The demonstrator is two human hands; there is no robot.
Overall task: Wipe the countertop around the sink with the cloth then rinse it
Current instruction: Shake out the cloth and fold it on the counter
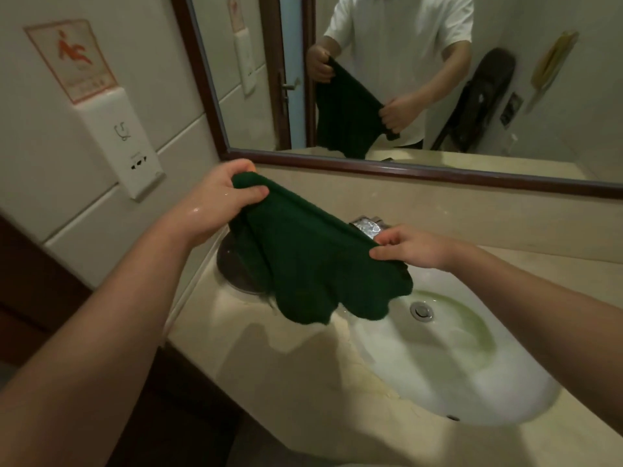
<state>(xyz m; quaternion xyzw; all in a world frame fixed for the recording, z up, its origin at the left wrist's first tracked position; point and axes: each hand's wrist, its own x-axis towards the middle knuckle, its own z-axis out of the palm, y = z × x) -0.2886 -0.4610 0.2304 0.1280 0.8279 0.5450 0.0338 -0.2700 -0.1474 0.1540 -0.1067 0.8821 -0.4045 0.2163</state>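
Hanging above the near-left rim of the sink (472, 382), the dark green cloth (313, 261) is stretched between both hands. The left hand (215, 200) pinches its upper corner; the right hand (414, 247) grips the other corner, just before the faucet (369, 225). Beige countertop (269, 358) lies below, mirror (438, 79) behind.

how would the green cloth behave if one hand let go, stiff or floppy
Probably floppy: the green cloth sags in folds between the left hand and right hand, so it would likely hang from the remaining grip. Possibly damp and heavier than it looks, since the left hand glistens wet. Its nubby pile looks unlikely to slip.
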